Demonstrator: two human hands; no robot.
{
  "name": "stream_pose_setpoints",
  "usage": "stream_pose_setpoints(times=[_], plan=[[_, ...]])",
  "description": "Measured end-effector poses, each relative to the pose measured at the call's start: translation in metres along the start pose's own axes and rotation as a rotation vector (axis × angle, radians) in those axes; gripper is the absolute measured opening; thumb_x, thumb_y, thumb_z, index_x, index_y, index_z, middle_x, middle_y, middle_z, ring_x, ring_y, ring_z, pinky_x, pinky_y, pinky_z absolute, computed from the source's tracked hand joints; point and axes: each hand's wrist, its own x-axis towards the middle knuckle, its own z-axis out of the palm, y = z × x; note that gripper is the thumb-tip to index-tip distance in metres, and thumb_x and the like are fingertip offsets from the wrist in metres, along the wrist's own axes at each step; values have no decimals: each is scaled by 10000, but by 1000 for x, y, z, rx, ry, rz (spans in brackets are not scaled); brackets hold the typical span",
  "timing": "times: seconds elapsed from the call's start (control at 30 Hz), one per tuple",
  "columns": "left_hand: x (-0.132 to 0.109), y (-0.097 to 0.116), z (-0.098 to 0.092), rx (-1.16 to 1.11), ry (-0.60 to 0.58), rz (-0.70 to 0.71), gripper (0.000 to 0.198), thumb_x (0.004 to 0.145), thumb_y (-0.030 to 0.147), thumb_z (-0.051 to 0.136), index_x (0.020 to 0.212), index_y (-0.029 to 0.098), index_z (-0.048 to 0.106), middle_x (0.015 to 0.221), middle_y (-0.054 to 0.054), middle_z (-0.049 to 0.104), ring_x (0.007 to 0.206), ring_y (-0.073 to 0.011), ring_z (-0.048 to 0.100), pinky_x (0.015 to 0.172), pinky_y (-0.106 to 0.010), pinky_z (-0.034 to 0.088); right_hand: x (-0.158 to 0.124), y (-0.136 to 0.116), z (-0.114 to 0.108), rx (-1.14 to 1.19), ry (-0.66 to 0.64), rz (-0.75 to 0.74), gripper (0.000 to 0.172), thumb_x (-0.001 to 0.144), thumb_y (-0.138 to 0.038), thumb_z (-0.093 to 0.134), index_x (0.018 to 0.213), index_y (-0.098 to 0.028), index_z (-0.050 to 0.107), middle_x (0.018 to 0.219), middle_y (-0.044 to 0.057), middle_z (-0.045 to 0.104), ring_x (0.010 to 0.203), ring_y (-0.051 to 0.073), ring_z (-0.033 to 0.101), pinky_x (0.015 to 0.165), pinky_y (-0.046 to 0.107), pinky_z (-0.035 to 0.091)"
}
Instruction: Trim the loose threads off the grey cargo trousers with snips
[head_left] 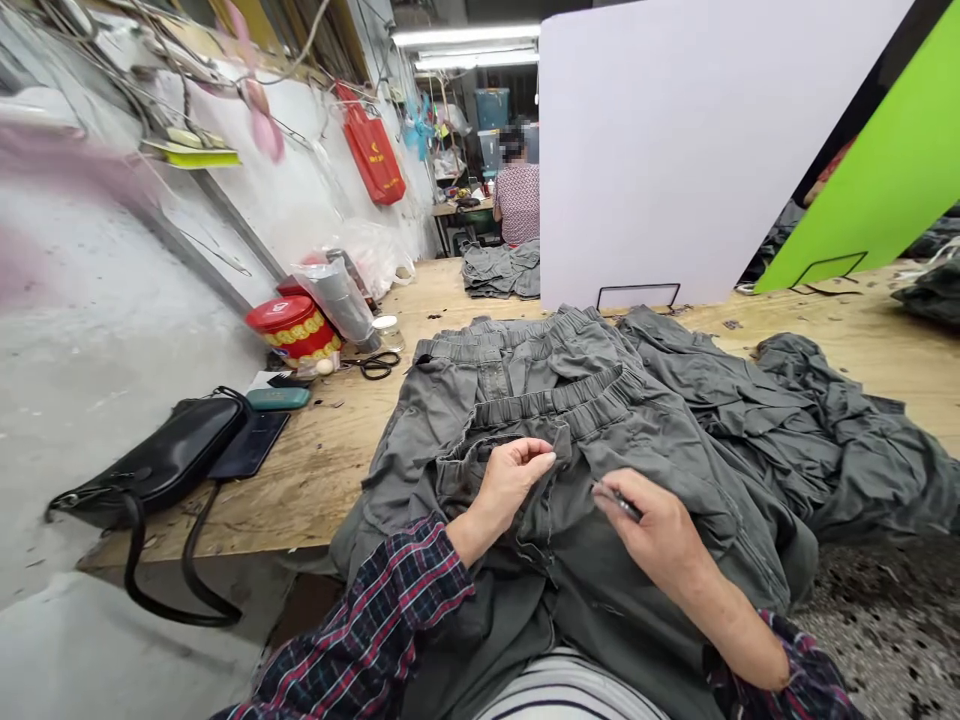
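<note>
A pair of grey trousers [637,560] with an elastic waistband lies in front of me, draped over the table's near edge. My left hand [514,480] pinches the fabric at the front opening, just below the waistband. To the right, my right hand [649,515] is closed around a small dark metal tool [624,505]. Most of that tool is hidden in the fingers, so its kind does not show clearly. The right hand is held close over the trousers, apart from the left. More grey trousers [457,375] lie beneath and behind this pair.
Crumpled grey garments [810,430] spread to the right. At left are black scissors [375,366], a red tin [296,325], a jar [387,333], a phone [251,445] and a black handbag [165,455]. A white board [690,150] stands behind; a person [517,200] sits farther back.
</note>
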Motion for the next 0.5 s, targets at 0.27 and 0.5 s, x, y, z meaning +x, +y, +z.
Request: stream_pose_setpoints(times=[0.27, 0.5], plan=[[-36, 10, 5, 188, -228, 203, 230, 722, 300, 648, 883, 137, 667, 827, -50, 651, 764, -148, 568, 738, -261, 442, 24, -15, -27, 170, -113, -103, 124, 829, -268, 513, 831, -193, 611, 793, 27, 627, 739, 138, 571, 697, 251, 451], [-34, -6, 28, 178, -311, 337, 226, 755, 311, 640, 936, 190, 700, 1044, -72, 667, 994, -201, 588, 1008, -370, 347, -10, -7, -4, 595, 190, 265, 219, 785, -403, 575, 821, -187, 579, 792, 26, 626, 683, 128, 550, 646, 249, 459]])
